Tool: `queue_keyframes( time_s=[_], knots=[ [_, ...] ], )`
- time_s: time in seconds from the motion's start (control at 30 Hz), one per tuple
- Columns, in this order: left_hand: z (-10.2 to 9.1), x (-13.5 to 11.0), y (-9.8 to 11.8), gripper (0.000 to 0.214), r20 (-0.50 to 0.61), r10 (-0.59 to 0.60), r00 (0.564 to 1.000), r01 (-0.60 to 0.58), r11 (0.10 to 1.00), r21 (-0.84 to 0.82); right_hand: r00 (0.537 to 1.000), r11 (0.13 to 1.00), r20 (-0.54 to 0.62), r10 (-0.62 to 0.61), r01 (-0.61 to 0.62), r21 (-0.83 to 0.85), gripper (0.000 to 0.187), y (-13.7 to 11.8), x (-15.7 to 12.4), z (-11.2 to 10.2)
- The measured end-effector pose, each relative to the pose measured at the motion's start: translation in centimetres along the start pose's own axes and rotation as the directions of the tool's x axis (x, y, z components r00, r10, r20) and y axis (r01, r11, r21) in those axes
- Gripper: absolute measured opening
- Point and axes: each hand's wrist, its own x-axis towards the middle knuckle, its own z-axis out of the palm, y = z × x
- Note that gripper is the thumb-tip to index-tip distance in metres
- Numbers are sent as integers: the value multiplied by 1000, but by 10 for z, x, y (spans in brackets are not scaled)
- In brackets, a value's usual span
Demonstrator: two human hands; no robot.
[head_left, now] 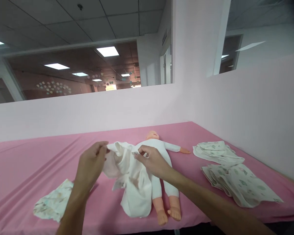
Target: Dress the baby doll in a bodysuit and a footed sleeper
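Observation:
A baby doll [161, 148] in a white bodysuit lies on its back on the pink table [39, 156], head toward the wall and bare feet near the front edge. A white baby garment [132, 186] is lifted over the doll's left side and hangs down to the table. My left hand [90, 164] pinches the garment's upper edge at the left. My right hand [153, 160] pinches the same edge at the right, just above the doll's chest. Both hands are closed on the cloth.
A crumpled patterned cloth [55, 202] lies near the front left edge. Two folded patterned cloths [217, 151] [240, 187] lie to the doll's right. A pink wall borders the table at the back and right.

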Motion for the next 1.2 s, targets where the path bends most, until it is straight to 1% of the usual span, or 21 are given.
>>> queue_keyframes(
  time_s=[0.07,0.1,0.13,0.17,0.23,0.27,0.3,0.37,0.4,0.47,0.53,0.57,0.67,0.7,0.73,0.8,0.87,1.0,1.07,1.1,1.2],
  knots=[
    [4,-13,-12,44,49,29,998,-37,983,181,999,999,23,-41,41,13,19,-13,-2,-9],
    [7,-18,-14,49,99,65,993,-84,975,208,996,998,67,-65,64,28,17,-19,-3,-12],
    [10,-22,-14,52,171,114,979,-146,972,185,988,996,123,-89,85,41,16,-25,-3,-15],
    [13,-24,-12,53,266,172,948,-209,971,117,978,994,178,-109,101,52,16,-30,-3,-18],
    [17,-25,-6,44,457,285,842,-279,957,-83,955,992,270,-120,107,64,16,-37,-3,-22],
    [18,-23,-2,35,522,321,790,-269,947,-175,946,993,305,-112,96,69,17,-39,-3,-24],
    [18,-22,1,26,564,340,752,-237,939,-250,936,994,338,-101,80,74,18,-41,-3,-26],
    [17,-17,4,12,602,371,707,-152,911,-383,913,995,401,-77,46,86,19,-41,-3,-31],
    [16,-16,4,13,605,390,694,-112,889,-445,905,996,420,-67,34,86,20,-41,-3,-33],
    [13,-14,4,20,607,406,684,-37,850,-526,907,997,420,-42,11,78,19,-40,-2,-38],
    [12,-15,6,20,622,379,685,15,847,-532,920,998,392,-12,-15,67,19,-39,-2,-40],
    [11,-16,7,19,638,363,679,26,856,-516,924,998,383,1,-27,62,18,-40,-2,-40],
    [11,-21,12,23,681,376,629,11,871,-491,934,999,356,26,-40,31,19,-41,-3,-38],
    [12,-23,14,25,684,371,628,8,876,-483,936,999,350,31,-41,19,19,-41,-3,-37],
    [13,-25,15,26,679,351,645,13,883,-469,937,999,347,35,-41,11,20,-41,-3,-35],
    [15,-27,15,27,647,279,709,38,902,-430,935,999,352,39,-45,9,21,-40,-4,-33],
    [17,-27,14,31,595,214,775,73,905,-420,922,998,385,50,-63,22,22,-37,-4,-33],
    [14,-23,13,34,491,135,861,162,841,-516,873,993,480,81,-111,33,23,-33,-4,-41],
    [11,-21,14,35,447,101,889,190,806,-560,875,996,477,81,-89,-6,18,-33,-4,-46],
    [9,-20,15,36,437,91,895,201,793,-576,882,997,464,81,-73,-35,14,-32,-4,-49],
    [2,-16,17,37,436,76,896,221,777,-589,899,991,427,98,-50,-122,9,-32,-2,-57]
  ],
)
